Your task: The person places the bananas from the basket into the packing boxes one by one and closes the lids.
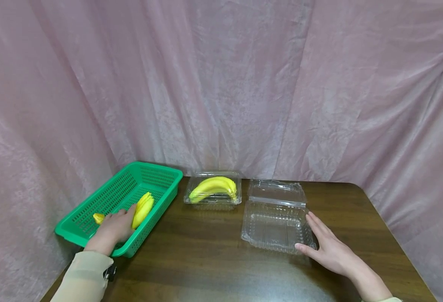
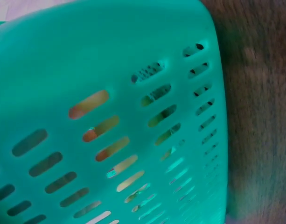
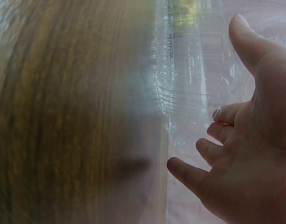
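Note:
In the head view my left hand (image 1: 116,227) reaches into a green basket (image 1: 179,181), its fingers bent down over yellow bananas (image 1: 143,211). One banana shows along the hand's right side, and a yellow tip (image 1: 98,218) pokes out at its left. The fingertips are hidden; the left wrist view shows mostly the basket wall (image 2: 119,42), with yellow and skin tones through its slots. My right hand (image 1: 332,248) is spread, thumb and fingers straight, at the right edge of an opened clear plastic clamshell box (image 1: 274,224). In the right wrist view the right hand (image 3: 254,116) is beside that box.
A shut clear clamshell box (image 1: 191,197) with bananas (image 1: 214,187) inside stands at the back middle, between the basket and the opened box. All stand on a brown wooden table (image 1: 191,268). Pink curtains (image 1: 244,84) hang behind and at both sides.

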The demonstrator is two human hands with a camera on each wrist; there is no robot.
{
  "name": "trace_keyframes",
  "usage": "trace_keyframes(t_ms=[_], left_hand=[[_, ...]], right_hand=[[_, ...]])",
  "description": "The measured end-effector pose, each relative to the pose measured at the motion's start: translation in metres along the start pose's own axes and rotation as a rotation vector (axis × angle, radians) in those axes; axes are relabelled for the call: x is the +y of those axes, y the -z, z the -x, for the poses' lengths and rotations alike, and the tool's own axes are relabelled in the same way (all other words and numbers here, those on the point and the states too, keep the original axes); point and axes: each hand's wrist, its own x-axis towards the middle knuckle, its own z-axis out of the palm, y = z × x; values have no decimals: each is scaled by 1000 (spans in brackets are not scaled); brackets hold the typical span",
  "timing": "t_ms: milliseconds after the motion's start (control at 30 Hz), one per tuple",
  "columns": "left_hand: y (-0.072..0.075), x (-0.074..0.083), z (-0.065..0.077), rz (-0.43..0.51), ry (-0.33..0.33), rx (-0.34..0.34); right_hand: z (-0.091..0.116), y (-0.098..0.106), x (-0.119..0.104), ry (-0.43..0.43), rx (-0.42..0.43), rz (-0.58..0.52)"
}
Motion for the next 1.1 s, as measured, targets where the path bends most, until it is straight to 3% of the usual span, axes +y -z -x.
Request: trace_keyframes(t_ms=[333, 1100], left_hand=[[-2, -3, -4, -10, -2, 58], [-7, -3, -3, -74, -85, 323]], right_hand=[[1, 0, 0, 9, 17, 2], [1, 0, -1, 15, 18, 6]])
